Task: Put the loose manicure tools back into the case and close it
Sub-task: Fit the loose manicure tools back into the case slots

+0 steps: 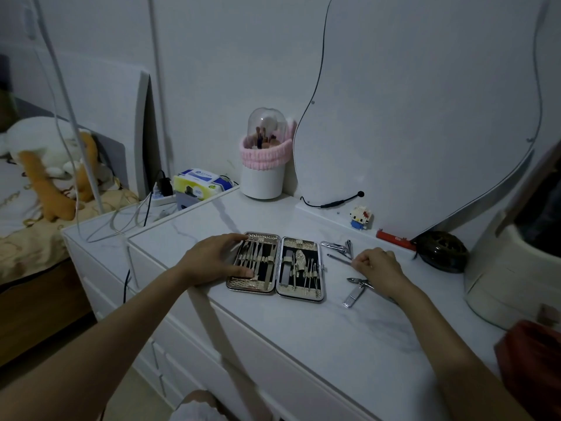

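Your left hand [217,260] lay flat-fingered across the left half of the open manicure case [274,265], steadying it on the dresser top [303,344]; your right hand [378,264], fingers curled, pinched the thin probe [338,259] just right of the case; nail clippers [335,247] lay behind it, the cuticle nipper [359,281] and a larger clipper [353,296] nearer you; these looked light, stiff and slippery steel, so mid-shaft seemed the safest hold, clear of sharp tips.

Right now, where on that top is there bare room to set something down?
Bare: the near strip in front of the case, and behind it toward the white pot. Crowded: right of the case, where loose tools lie around the right hand.
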